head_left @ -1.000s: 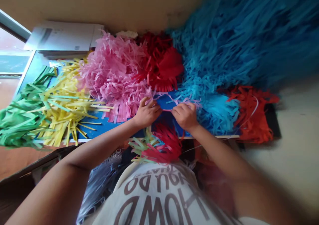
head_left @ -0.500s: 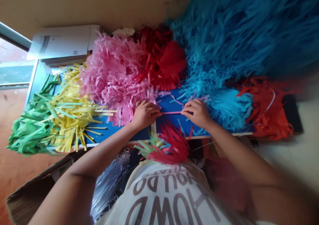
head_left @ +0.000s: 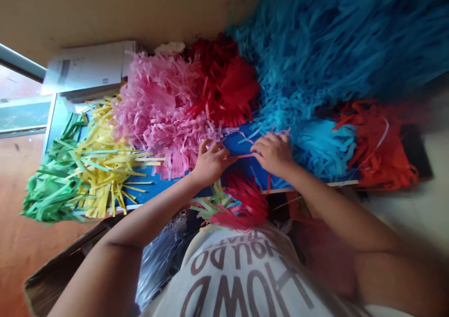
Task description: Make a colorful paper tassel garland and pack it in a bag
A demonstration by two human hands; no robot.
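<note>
pink strip (head_left: 246, 156), probably of thin paper, is above the middle of the blue table (head_left: 154, 184), near its front edge, as the head view shows. it runs almost straight between two hands. the left hand (head_left: 212, 160) pinches it with the thumb and finger, and the right hand (head_left: 272, 153) grasps it on the other side; the folded fingers hide how much lies inside each grip. just behind, on the table, there is a pale purple strip (head_left: 242, 133), and i cannot tell whether both are joined.

at the back of the table are pink fringe (head_left: 164, 92) and red fringe (head_left: 238, 85). toward its left end lie yellow strips (head_left: 101, 162) and green strips (head_left: 56, 181); toward its right end, blue fringe (head_left: 324, 148) and orange fringe (head_left: 379, 148). before its front edge, against the shirt (head_left: 245, 270), is a red bunch (head_left: 245, 190).

i judge that the strip is very light, soft and easy to tear, not really slippery. it is better to hold it close to both ends, flat between thumb and finger, with gentle tension.
</note>
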